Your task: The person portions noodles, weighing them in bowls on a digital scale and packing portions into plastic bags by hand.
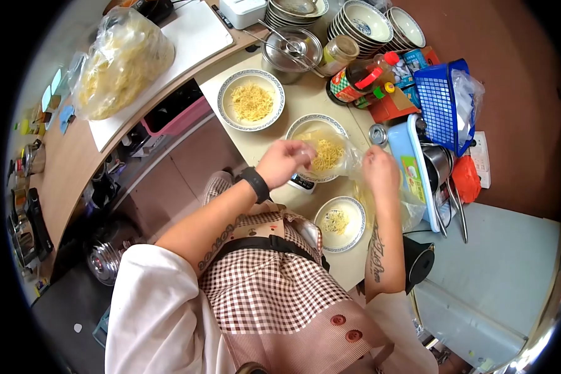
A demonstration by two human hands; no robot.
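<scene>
A clear plastic bag (354,162) is stretched between my two hands over the middle bowl (300,126). My left hand (285,161), with a dark band at its wrist, has its fingers closed at the bag's left edge. On the other side my right hand (381,168) is closed in a fist around the bag. Yellow noodles (328,154) lie in the middle bowl, which sits on a small digital scale (302,183), partly hidden. Another bowl (278,111) holds a bigger heap of noodles. A smaller portion lies in the nearest bowl (359,232).
A large bag of noodles (124,68) rests on the left counter. Behind the bowls stand a lidded metal pot (292,50), a jar (340,53), a red-capped sauce bottle (361,81) and stacked bowls (364,25). At right are a blue basket (439,103) and a light-blue bin (411,165) with utensils.
</scene>
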